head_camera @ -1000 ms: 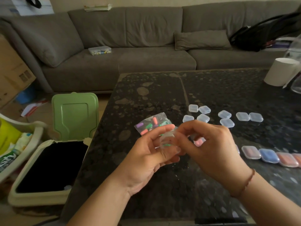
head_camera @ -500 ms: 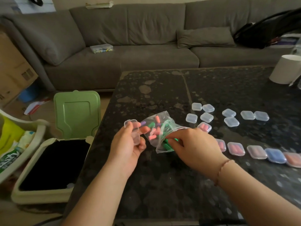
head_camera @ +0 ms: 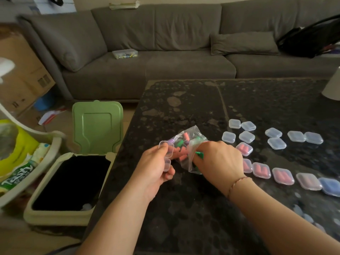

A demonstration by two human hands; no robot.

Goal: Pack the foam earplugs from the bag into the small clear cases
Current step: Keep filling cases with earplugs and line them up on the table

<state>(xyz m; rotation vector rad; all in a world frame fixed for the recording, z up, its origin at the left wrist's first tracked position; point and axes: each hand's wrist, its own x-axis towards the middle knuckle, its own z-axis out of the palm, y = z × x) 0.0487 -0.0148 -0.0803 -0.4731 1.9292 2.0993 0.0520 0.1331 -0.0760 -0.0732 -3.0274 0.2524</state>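
Note:
A clear plastic bag [head_camera: 185,142] of pink, green and purple foam earplugs lies on the dark stone table [head_camera: 184,199]. My left hand [head_camera: 154,168] holds an open small clear case [head_camera: 167,155], hinged apart, just left of the bag. My right hand [head_camera: 219,159] has its fingers inside the bag's mouth, pinching a green earplug [head_camera: 199,154]. Several empty clear cases [head_camera: 246,136] sit behind my right hand. A row of filled cases [head_camera: 283,176], pink and blue, runs to the right.
An open bin with a raised green lid [head_camera: 97,126] stands on the floor left of the table. A grey sofa [head_camera: 165,52] fills the back, with a clear box [head_camera: 125,53] on its seat. A white cylinder [head_camera: 333,85] sits at the table's far right.
My hands came apart. The left hand carried the open case to the left of the bag, and the right hand went into the bag and took hold of a green earplug.

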